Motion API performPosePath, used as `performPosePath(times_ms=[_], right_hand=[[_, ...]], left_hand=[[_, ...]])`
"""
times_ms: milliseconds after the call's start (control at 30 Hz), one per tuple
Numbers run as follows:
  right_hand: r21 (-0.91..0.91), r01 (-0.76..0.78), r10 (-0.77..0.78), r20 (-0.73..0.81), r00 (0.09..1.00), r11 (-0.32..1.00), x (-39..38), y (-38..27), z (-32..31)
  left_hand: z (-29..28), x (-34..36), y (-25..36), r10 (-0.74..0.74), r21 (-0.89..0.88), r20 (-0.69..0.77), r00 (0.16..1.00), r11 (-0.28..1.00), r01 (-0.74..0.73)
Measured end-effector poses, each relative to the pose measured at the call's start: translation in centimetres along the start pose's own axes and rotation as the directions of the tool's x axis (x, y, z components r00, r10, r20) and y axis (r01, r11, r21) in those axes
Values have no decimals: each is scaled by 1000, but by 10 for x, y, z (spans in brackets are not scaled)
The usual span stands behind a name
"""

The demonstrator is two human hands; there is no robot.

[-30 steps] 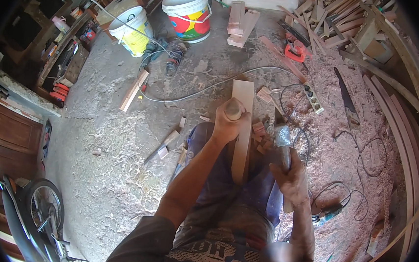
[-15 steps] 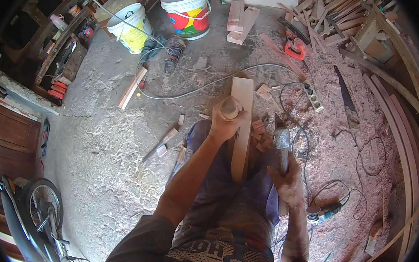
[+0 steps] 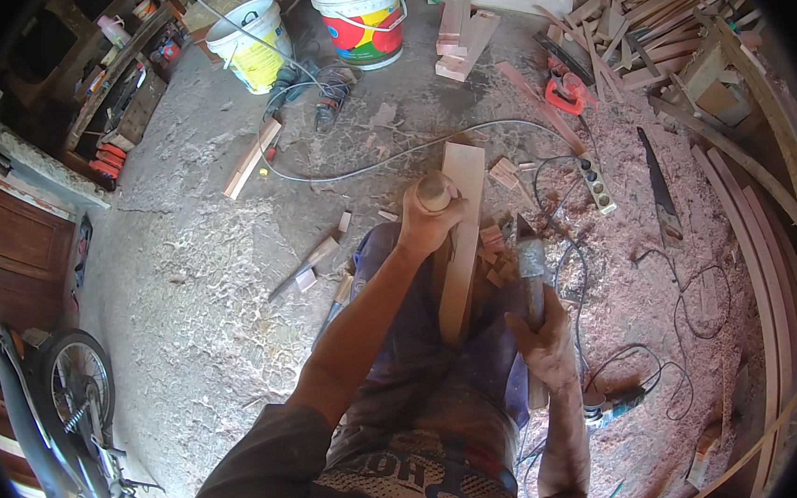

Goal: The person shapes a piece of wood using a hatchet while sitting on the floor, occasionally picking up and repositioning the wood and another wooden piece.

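My left hand (image 3: 427,225) is wrapped round the upright wooden handle of a chisel (image 3: 434,191). Its rounded top faces me, and the blade is hidden beneath my fist. Under that hand a pale wooden board (image 3: 457,277) extends from between my legs out over the floor. To the right, my right hand (image 3: 546,340) grips a hammer (image 3: 532,258) by its shaft, with the dull metal head pointing away from me. The hammer is apart from the chisel. Small reddish wood offcuts (image 3: 492,247) lie between the board and the hammer.
Left of me are another chisel (image 3: 305,268) and a wood strip (image 3: 253,160). A handsaw (image 3: 658,185), power strip (image 3: 597,187) and corded power tool (image 3: 615,409) lie right, among shavings. Two buckets (image 3: 358,21) stand ahead; a motorbike (image 3: 64,401) is at lower left.
The chisel's handle top has tilted or shifted slightly away from me within my left grip. The hammer has drawn a little left and down. The whole view has shifted slightly.
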State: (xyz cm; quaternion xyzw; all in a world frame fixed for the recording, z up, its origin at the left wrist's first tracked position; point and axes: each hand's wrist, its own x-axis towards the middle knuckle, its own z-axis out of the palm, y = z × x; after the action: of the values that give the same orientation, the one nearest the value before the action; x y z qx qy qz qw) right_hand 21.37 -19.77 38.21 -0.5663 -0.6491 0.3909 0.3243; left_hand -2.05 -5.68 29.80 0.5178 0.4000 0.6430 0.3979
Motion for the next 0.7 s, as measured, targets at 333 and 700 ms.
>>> performPosePath(times_ms=[333,700], right_hand=[[-572,482,-446,214,869,664,72,-99,-24],[-456,504,-527,88,846,734,94,-143,-48]], left_hand=[[8,4,-3,466,446,95,880,770,-456],[30,14,19,-49,110,-59,997,992,55]])
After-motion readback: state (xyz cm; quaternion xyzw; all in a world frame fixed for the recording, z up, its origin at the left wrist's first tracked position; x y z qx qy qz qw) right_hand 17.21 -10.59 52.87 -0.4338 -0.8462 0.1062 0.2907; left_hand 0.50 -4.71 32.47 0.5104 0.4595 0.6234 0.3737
